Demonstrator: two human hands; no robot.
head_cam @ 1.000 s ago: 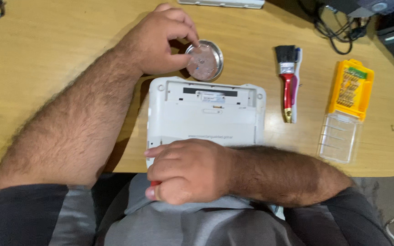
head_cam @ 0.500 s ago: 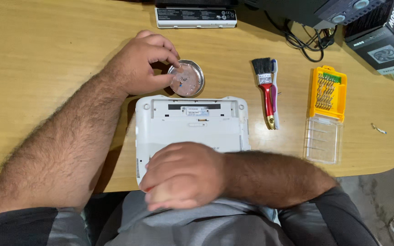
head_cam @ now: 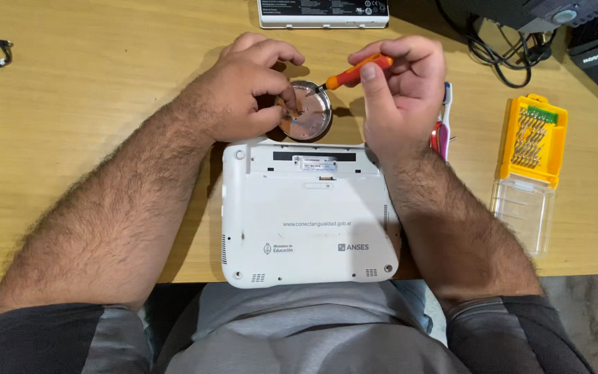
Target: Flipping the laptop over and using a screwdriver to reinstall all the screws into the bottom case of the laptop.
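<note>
Wooden table (head_cam: 91,104): left hand (head_cam: 247,86) pinches inside the round tin (head_cam: 309,114); right hand (head_cam: 399,86) grips an orange screwdriver (head_cam: 354,71).

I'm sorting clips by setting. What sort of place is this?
Probably a small electronics repair bench: a white netbook lies upside down on a wooden table, beside a yellow bit set and a small screwdriver.

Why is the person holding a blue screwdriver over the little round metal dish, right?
Not quite. The screwdriver in the right hand has an orange handle, not blue, as the head view shows. The rest is right: its tip points into the little round metal dish, where the left hand also reaches.
</note>
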